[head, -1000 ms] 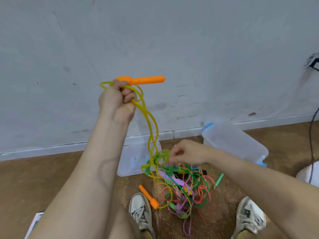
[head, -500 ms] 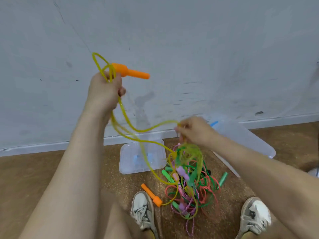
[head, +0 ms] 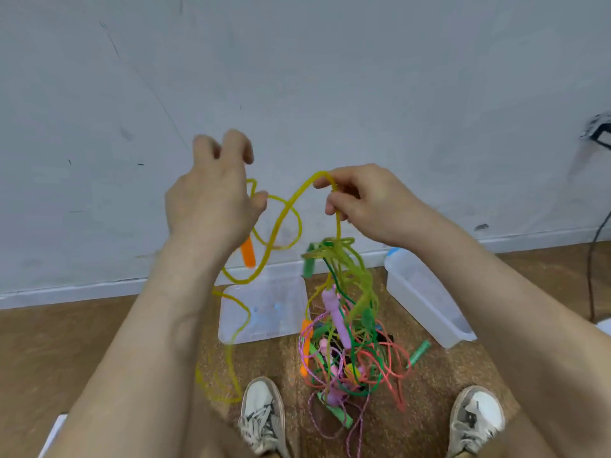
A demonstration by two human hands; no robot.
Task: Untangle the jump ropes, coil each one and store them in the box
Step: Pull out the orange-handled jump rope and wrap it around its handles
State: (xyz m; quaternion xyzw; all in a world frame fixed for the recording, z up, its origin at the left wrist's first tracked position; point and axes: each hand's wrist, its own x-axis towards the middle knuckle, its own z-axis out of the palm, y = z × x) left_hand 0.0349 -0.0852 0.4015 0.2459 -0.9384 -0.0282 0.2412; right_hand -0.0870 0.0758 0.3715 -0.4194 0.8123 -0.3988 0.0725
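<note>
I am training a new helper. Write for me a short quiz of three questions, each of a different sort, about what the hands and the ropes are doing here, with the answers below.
1. True or false: the right hand pinches the yellow rope.
2. Which colour is the handle hanging below the left hand? A green, B orange, C purple.
3. Short answer: is the yellow rope free of the tangle?
Key: 1 true. 2 B. 3 No: below the right hand it runs down into the tangle.
</note>
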